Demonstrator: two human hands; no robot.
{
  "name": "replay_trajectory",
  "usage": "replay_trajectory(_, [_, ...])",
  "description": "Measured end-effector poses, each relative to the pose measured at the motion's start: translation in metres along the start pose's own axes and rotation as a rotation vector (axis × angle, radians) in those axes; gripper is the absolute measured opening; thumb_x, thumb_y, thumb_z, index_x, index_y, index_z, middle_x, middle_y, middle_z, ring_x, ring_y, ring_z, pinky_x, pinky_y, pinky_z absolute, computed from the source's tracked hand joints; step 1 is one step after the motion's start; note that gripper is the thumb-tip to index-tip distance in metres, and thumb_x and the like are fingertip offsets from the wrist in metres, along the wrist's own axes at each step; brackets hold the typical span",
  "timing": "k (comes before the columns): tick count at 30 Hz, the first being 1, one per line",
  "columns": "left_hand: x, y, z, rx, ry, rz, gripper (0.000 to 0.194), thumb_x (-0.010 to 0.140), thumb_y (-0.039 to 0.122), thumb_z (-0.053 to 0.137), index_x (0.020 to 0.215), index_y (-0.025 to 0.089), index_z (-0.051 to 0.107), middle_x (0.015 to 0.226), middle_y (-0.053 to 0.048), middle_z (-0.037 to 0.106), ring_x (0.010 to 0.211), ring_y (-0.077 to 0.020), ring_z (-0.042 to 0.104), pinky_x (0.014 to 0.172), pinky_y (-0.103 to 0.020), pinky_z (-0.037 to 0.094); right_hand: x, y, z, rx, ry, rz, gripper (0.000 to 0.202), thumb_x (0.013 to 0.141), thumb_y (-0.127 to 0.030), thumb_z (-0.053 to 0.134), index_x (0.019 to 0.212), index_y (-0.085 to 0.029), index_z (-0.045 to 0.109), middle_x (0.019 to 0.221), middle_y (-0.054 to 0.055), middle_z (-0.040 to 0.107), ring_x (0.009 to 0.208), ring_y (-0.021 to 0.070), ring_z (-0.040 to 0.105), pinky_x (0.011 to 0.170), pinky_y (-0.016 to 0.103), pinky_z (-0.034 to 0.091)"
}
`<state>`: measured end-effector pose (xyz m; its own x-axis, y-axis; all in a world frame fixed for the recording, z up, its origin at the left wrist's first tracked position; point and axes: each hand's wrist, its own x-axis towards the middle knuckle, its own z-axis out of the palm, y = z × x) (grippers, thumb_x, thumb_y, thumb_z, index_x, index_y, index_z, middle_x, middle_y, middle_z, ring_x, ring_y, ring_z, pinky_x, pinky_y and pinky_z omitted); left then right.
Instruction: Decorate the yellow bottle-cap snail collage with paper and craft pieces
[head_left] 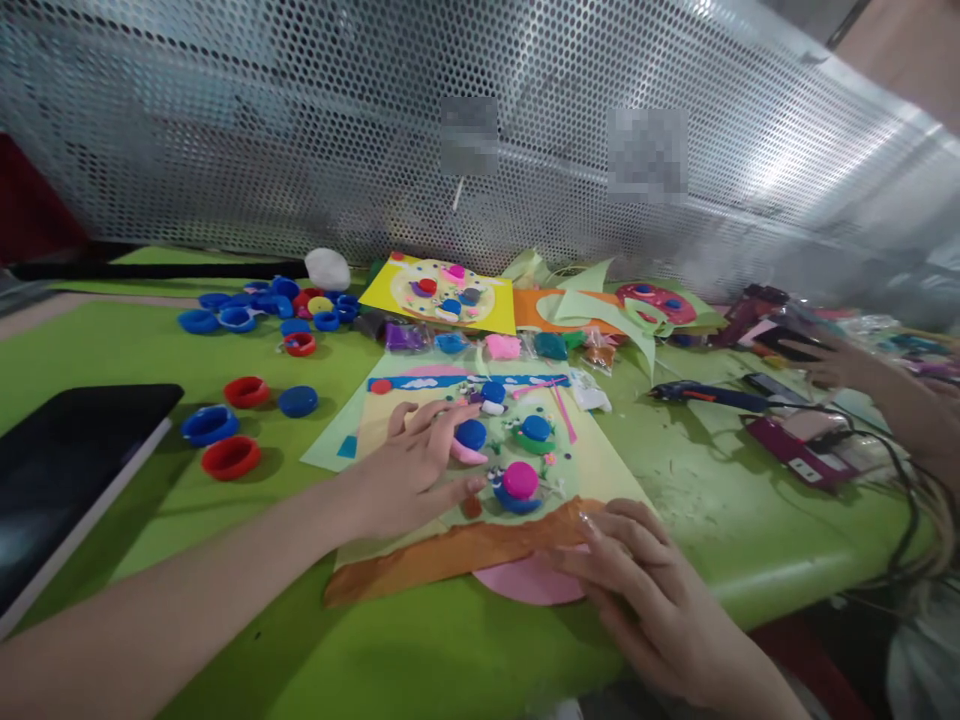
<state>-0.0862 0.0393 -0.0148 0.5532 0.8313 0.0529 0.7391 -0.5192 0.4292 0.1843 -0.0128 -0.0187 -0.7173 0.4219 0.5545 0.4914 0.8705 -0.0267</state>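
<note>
Over a pale yellow craft sheet point(600, 465), my left hand point(416, 465) has its fingers apart, touching near a blue bottle cap point(471, 434) set on pink clay. Close to its thumb are a small brown lump point(472, 507) and a magenta cap point(520, 480) on blue clay. A further blue cap point(535, 429) sits on green clay. Along the sheet's lower edge runs a brown clay strip point(450, 550). My right hand point(645, 590) rests on the strip's right end with fingers extended, partly over a pink paper shape point(525, 582).
Loose blue and red caps point(231, 457) lie at left beside a black tablet point(75, 470). Behind the sheet are clay packets point(502, 347) and a yellow card point(375, 290). At right lie a soldering-iron-like tool point(705, 395), cables and another person's hand point(832, 360). A perforated metal panel point(337, 130) stands behind.
</note>
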Motion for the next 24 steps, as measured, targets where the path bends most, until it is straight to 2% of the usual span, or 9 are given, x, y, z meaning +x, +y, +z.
replay_trajectory(4, [0.000,-0.002,0.001,-0.009,0.006,-0.002,0.065,0.090,0.057,0.029,0.138,0.014,0.016,0.135,-0.016,0.046,0.137,-0.0249,0.009,0.106,-0.049,0.009,-0.001,0.001,0.004,-0.080,0.013,-0.017,0.040,0.078,0.000,0.044,0.116,-0.011,0.052,0.093,0.012,0.058,0.089,0.0217,0.055,0.078,0.043,0.049])
replay_trajectory(11, [0.000,-0.005,0.003,0.000,-0.003,-0.033,0.065,0.090,0.058,0.029,0.139,0.018,0.014,0.145,-0.013,0.033,0.138,-0.0271,0.009,0.107,-0.050,0.010,0.002,-0.002,0.002,-0.130,0.013,0.007,0.040,0.080,-0.002,0.043,0.118,-0.010,0.051,0.076,0.006,0.051,0.073,0.0172,0.049,0.071,0.038,0.051])
replay_trajectory(18, [0.000,-0.005,0.004,-0.007,-0.004,-0.031,0.065,0.089,0.059,0.028,0.138,0.018,0.016,0.145,-0.014,0.031,0.138,-0.0272,0.008,0.107,-0.051,0.010,-0.001,-0.001,0.004,-0.095,0.012,0.053,0.049,0.084,-0.005,0.044,0.132,-0.007,0.038,0.079,0.008,0.050,0.083,0.0225,0.049,0.072,0.039,0.051])
replay_trajectory(24, [0.000,-0.006,0.004,-0.004,0.000,-0.024,0.064,0.089,0.058,0.028,0.138,0.017,0.016,0.143,-0.015,0.035,0.137,-0.0272,0.010,0.106,-0.052,0.012,-0.010,0.004,0.000,-0.089,-0.005,0.071,0.063,0.084,-0.006,0.045,0.143,-0.011,0.022,0.081,0.008,0.053,0.082,0.0222,0.050,0.077,0.042,0.049])
